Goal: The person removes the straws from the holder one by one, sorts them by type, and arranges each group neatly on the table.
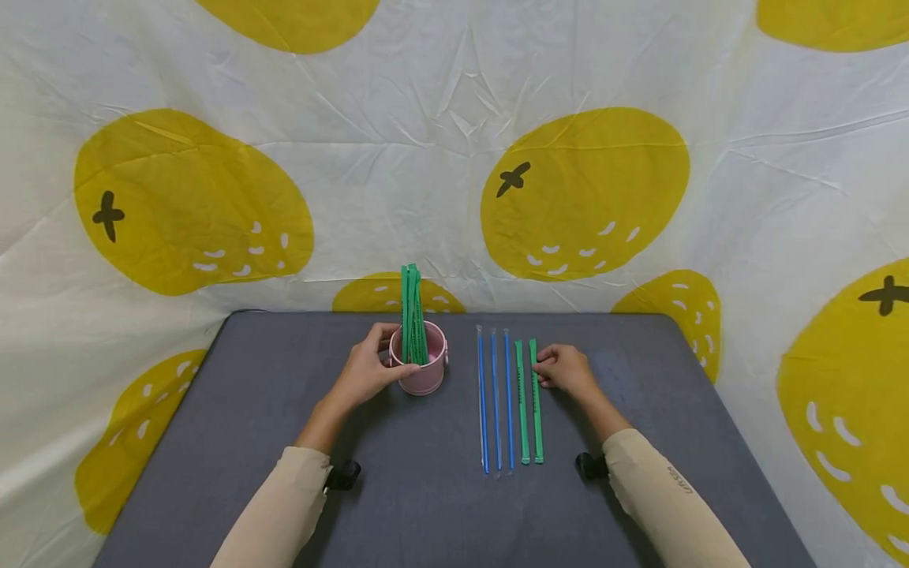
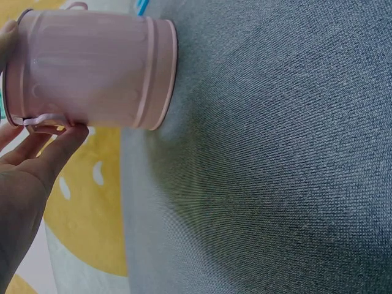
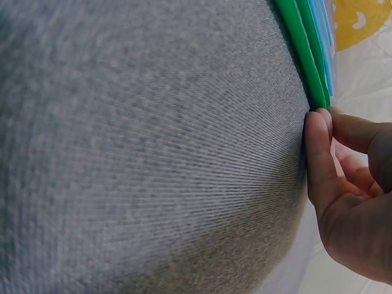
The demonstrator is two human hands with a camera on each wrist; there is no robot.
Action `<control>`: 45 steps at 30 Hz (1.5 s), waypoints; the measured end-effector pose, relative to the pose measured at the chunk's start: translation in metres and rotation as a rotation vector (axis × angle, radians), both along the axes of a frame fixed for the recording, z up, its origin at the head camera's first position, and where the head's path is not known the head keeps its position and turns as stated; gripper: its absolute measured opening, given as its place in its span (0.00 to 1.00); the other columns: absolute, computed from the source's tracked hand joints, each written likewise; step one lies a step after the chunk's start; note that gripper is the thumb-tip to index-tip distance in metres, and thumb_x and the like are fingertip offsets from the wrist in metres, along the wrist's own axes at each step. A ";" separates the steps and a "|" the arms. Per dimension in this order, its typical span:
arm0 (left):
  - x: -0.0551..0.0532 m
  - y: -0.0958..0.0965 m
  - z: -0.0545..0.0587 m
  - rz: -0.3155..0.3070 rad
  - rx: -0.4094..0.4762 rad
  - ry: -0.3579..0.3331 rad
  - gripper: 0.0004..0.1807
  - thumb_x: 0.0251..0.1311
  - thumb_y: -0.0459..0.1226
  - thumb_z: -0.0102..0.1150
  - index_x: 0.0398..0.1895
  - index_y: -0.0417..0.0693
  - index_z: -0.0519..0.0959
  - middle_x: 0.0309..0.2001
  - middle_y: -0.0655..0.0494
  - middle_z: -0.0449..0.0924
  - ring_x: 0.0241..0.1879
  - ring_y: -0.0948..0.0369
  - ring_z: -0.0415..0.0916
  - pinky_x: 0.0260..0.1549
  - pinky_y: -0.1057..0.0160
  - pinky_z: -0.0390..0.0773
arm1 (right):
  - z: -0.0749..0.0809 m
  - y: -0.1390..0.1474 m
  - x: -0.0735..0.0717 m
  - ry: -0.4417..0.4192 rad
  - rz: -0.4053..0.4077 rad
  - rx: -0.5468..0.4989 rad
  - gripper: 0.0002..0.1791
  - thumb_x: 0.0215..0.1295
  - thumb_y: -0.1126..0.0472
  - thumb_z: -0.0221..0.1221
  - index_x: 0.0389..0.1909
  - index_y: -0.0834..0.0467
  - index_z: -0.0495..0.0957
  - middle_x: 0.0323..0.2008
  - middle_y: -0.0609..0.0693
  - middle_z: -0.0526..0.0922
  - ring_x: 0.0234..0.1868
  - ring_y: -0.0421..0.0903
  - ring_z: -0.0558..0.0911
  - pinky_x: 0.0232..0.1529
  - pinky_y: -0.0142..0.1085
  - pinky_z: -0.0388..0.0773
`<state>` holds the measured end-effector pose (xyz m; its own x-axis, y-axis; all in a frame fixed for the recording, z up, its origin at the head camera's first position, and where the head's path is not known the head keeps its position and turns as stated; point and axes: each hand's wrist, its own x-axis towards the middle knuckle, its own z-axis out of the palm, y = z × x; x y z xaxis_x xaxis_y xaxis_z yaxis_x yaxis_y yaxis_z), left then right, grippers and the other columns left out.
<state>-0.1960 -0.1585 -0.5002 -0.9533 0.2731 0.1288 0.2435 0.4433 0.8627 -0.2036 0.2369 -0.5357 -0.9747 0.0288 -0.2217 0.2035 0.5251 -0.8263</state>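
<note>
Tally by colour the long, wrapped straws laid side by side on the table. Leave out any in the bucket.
Blue straws in clear wrappers: 3
Green printed wrapped straws: 2
Total: 5

Green packets (image 1: pixel 410 308) stand in a pink pail (image 1: pixel 424 382)

The dark grey tabletop (image 1: pixel 433 505) has a fine woven texture. Towards its far side stands a pink bucket (image 1: pixel 423 383); to the right — side by side, running near to far — lie three blue straws (image 1: pixel 496 401), then two slim green sticks (image 1: pixel 521 402).
</note>
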 end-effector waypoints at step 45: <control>-0.001 0.000 0.001 0.000 0.007 0.004 0.43 0.50 0.50 0.81 0.68 0.54 0.68 0.64 0.46 0.79 0.64 0.45 0.78 0.57 0.43 0.82 | 0.076 -0.120 -0.047 0.286 0.318 -0.246 0.17 0.73 0.63 0.64 0.57 0.67 0.80 0.52 0.66 0.86 0.53 0.60 0.87 0.52 0.47 0.86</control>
<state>-0.1973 -0.1588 -0.4994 -0.9527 0.2724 0.1346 0.2473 0.4375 0.8645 -0.2510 0.1174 -0.4597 -0.9494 -0.2997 0.0936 -0.1887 0.3062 -0.9331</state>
